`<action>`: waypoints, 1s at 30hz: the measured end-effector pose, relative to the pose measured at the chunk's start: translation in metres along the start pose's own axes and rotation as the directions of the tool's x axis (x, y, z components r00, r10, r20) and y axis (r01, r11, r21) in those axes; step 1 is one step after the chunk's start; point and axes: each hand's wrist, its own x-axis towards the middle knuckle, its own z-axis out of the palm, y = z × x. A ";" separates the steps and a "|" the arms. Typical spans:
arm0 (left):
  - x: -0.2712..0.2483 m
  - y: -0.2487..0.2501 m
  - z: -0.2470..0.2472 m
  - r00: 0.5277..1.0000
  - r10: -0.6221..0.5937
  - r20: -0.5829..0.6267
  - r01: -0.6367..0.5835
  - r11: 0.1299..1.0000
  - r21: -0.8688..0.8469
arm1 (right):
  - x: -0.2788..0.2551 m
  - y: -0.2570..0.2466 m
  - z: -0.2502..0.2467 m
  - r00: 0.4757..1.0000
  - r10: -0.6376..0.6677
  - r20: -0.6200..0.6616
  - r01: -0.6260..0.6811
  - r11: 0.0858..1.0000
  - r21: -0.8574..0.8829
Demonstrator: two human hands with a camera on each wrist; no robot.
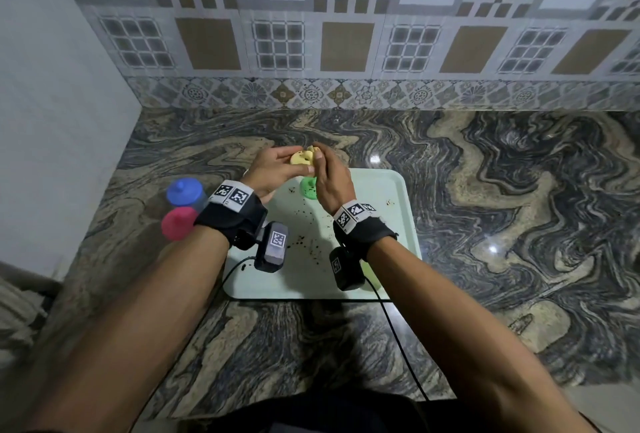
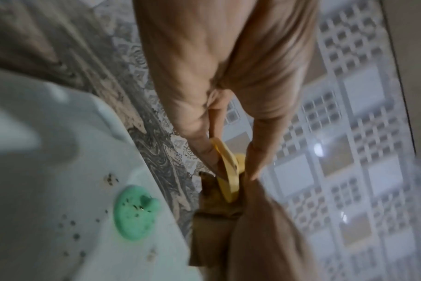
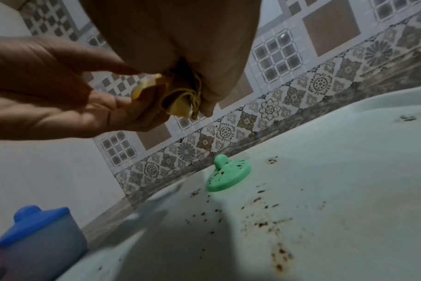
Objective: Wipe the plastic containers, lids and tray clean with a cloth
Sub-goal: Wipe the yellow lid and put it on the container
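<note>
Above the tray's far edge my left hand pinches a round yellow lid by its rim, thumb and fingers on opposite edges. My right hand grips a bunched yellow-brown cloth and presses it against the lid's face. Only a scrap of the cloth shows in the head view. A green knobbed lid speckled with dark crumbs lies on the pale green tray, just below my hands. Dark crumbs and stains dot the tray.
A container with a blue lid and one with a pink lid stand on the marbled counter, left of the tray. A tiled wall runs behind and a plain wall closes the left side. Wrist-camera cables trail over the tray's near edge.
</note>
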 end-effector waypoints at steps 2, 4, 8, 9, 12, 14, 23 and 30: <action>-0.007 0.007 -0.002 0.997 -0.050 0.058 0.058 0.987 -0.147 | 0.002 -0.001 -0.002 1.000 0.006 -0.019 -0.006 1.000 0.002; -0.013 0.013 -0.003 0.988 -0.070 0.134 0.096 0.976 -0.197 | 0.005 -0.003 -0.005 1.000 0.000 -0.011 0.000 1.000 -0.006; -0.020 0.018 0.000 0.988 -0.061 0.144 0.085 0.982 -0.167 | 0.008 -0.009 -0.014 0.998 -0.032 0.061 0.034 0.998 -0.046; -0.021 0.018 0.000 0.987 -0.069 0.143 0.095 0.979 -0.183 | 0.008 -0.010 -0.016 0.998 -0.034 0.056 0.036 0.998 -0.044; -0.018 0.016 -0.003 0.990 -0.112 0.084 0.132 0.949 -0.286 | 0.009 -0.009 -0.019 0.999 0.005 -0.038 -0.005 1.000 0.001; -0.013 0.013 -0.004 0.985 -0.169 0.040 0.172 0.910 -0.377 | 0.006 -0.009 -0.018 0.996 0.021 -0.088 -0.022 1.000 -0.012; -0.004 0.015 0.016 0.971 -0.225 -0.085 0.108 0.725 -0.680 | -0.018 -0.026 -0.006 0.975 -0.203 -0.089 0.194 0.975 -0.106; -0.014 0.028 0.028 0.984 -0.129 -0.123 0.009 0.724 -0.689 | -0.018 -0.032 0.004 0.956 -0.209 -0.208 0.186 0.975 -0.125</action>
